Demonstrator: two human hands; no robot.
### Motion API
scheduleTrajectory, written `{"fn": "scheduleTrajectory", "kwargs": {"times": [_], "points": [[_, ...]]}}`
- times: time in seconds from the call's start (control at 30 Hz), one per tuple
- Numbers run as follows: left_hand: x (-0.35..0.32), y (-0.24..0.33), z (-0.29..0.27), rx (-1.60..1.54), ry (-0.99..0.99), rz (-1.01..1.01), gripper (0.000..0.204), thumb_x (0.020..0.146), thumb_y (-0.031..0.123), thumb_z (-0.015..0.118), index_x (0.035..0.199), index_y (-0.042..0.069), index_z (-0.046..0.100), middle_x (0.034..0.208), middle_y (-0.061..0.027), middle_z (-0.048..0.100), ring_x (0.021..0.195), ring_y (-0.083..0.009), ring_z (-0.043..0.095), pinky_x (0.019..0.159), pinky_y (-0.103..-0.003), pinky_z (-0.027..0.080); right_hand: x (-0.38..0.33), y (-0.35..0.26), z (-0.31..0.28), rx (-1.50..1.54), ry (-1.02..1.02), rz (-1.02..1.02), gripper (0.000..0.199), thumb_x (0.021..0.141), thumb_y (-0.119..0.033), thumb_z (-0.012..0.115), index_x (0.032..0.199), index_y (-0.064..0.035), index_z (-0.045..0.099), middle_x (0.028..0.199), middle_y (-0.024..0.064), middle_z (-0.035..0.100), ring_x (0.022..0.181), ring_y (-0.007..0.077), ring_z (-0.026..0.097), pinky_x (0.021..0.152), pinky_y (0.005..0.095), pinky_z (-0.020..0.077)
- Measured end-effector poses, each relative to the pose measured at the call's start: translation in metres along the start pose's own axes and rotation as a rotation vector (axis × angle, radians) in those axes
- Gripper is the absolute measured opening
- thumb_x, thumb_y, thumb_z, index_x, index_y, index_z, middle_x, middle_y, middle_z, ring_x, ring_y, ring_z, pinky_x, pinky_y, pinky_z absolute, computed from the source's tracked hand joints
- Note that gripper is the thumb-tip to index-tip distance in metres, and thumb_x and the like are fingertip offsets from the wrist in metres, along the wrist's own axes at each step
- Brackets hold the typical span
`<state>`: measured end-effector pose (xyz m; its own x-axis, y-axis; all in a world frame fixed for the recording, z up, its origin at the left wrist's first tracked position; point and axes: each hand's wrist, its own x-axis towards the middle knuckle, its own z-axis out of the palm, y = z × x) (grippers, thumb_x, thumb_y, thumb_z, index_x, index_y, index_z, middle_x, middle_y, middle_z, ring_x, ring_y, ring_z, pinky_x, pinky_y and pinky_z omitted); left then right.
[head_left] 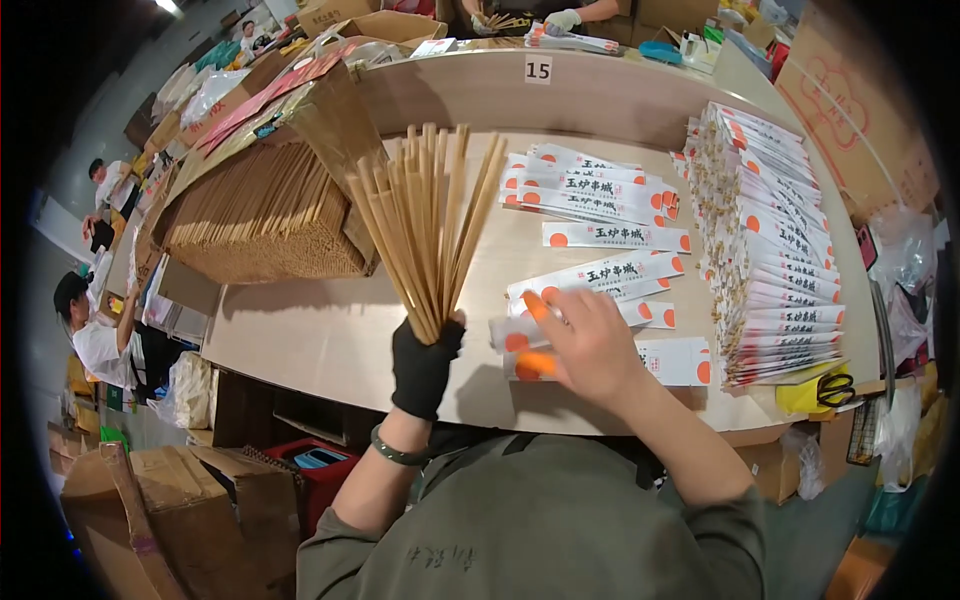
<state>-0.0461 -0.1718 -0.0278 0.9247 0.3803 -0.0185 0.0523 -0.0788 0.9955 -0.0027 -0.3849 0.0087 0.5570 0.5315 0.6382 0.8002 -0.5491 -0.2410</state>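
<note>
My left hand [424, 370], in a black fingerless glove, is closed around the lower ends of a fanned bundle of wooden chopsticks [425, 215]. The bundle stands nearly upright, its tops pointing away from me. My right hand [598, 350] has orange finger covers on two fingertips, slightly smeared by motion. Those tips are apart, over white paper chopstick sleeves with orange dots; no chopstick shows between them. One loose sleeve [616, 237] lies just beyond, and a small pile of sleeves [590, 185] rests farther back.
At left, a cardboard box [350, 115] lies open with densely packed chopsticks [265, 205]. A tall stack of sleeved chopsticks [785, 240] fills the table's right side, near black-handled scissors [835, 390]. Beyond the low partition [460, 95], a co-worker's gloved hand [563, 20] is near sleeves.
</note>
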Motion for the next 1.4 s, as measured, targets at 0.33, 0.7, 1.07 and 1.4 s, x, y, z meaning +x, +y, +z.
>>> {"fn": "scheduleTrajectory", "kwargs": {"times": [0.33, 0.7, 1.07, 1.4], "points": [[-0.005, -0.019, -0.021, -0.028, 0.086, -0.107, 0.020, 0.080, 0.020, 0.073, 0.083, 0.002, 0.066, 0.063, 0.0006, 0.058, 0.054, -0.0060, 0.051, 0.049, -0.022, 0.039, -0.066, -0.006, 0.007, 0.084, -0.189, -0.063, 0.020, 0.070, -0.007, 0.071, 0.087, -0.0001, 0.063, 0.084, 0.0086, 0.058, 0.077, 0.0250, 0.059, 0.063, 0.0335, 0.0472], [-0.015, -0.013, -0.065, 0.164, -0.040, -0.132, 0.010, 0.080, 0.011, 0.066, 0.078, 0.002, 0.063, 0.062, 0.0045, 0.050, 0.053, -0.0037, 0.041, 0.050, -0.021, 0.031, -0.030, 0.019, -0.021, 0.626, -0.086, 0.714, 0.019, 0.079, -0.006, 0.074, 0.074, -0.0010, 0.056, 0.073, 0.0003, 0.049, 0.064, 0.0077, 0.045, 0.057, 0.0239, 0.0377], [-0.009, -0.004, -0.079, 0.240, -0.258, -0.027, 0.016, 0.081, 0.013, 0.071, 0.088, 0.000, 0.065, 0.083, -0.0056, 0.067, 0.077, -0.0121, 0.062, 0.071, -0.029, 0.051, -0.018, 0.022, -0.024, 0.312, -0.149, 0.139, 0.012, 0.074, -0.010, 0.073, 0.080, -0.0030, 0.065, 0.072, 0.0067, 0.054, 0.066, 0.0211, 0.053, 0.059, 0.0336, 0.0433], [0.009, -0.012, -0.015, 0.139, 0.063, 0.040, 0.021, 0.092, 0.020, 0.059, 0.085, 0.001, 0.055, 0.065, -0.0028, 0.058, 0.052, -0.0095, 0.053, 0.047, -0.025, 0.042, -0.020, 0.004, -0.005, 0.052, -0.087, -0.093, 0.024, 0.073, -0.010, 0.064, 0.094, 0.0014, 0.062, 0.087, 0.0100, 0.056, 0.079, 0.0250, 0.056, 0.067, 0.0358, 0.0446]]}}
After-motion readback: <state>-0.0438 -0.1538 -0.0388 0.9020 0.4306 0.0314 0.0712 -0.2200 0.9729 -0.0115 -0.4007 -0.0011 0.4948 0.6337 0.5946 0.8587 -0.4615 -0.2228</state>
